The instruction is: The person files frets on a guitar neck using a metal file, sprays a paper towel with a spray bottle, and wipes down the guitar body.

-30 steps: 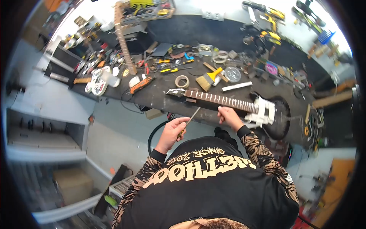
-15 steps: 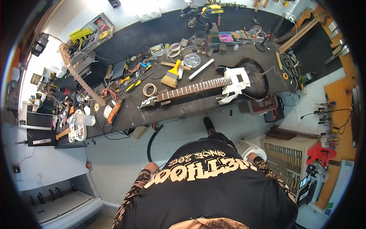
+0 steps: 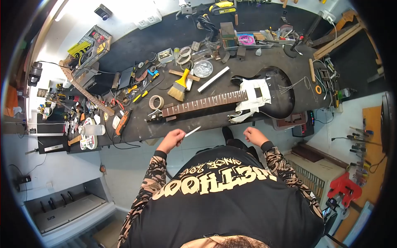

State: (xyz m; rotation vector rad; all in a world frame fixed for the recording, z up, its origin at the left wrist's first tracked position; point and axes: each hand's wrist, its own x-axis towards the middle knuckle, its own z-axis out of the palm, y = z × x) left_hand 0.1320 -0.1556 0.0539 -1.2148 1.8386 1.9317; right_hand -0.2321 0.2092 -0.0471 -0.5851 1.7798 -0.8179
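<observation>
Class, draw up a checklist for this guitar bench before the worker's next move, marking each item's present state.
1. Slim tool gripped in the left hand: ok.
2. Right hand empty: cannot tell; fingers are curled, nothing visible protrudes.
3. Electric guitar lying on the workbench: ok.
4. Fretboard left uncovered by the white covering on the body: ok along most of its length.
5. Space beside the fretboard clear: not ok; the paintbrush and tape roll lie close.
</observation>
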